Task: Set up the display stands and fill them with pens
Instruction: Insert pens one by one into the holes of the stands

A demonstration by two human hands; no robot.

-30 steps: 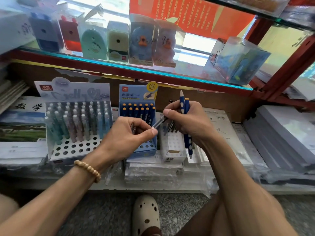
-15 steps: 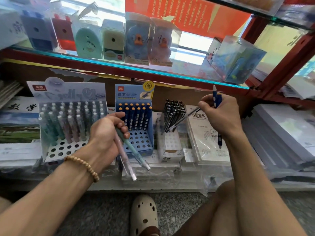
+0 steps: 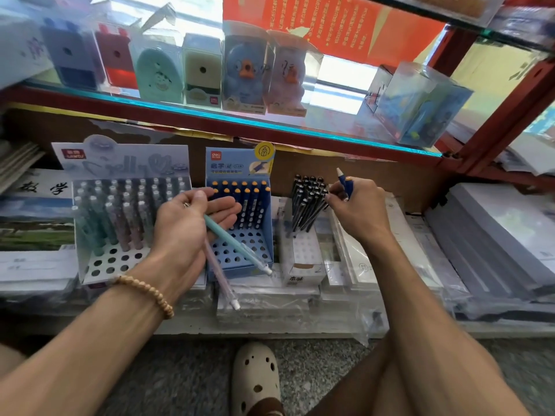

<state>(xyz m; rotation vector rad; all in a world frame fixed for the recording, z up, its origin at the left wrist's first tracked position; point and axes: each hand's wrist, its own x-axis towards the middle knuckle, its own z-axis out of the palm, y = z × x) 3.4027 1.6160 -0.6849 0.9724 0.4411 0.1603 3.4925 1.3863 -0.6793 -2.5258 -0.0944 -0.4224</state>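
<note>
Left hand holds teal plastic pen and pink plastic pen; right hand grips blue pens beside black pens.

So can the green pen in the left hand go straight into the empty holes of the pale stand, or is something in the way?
Nothing visible blocks it. The left hand holds the green pen and a pink pen just right of the pale stand, whose front holes are open. The standing pens fill only the back rows.

Boxed pencil sharpeners on glass shelf, red poster, cream clog on speckled floor
</note>
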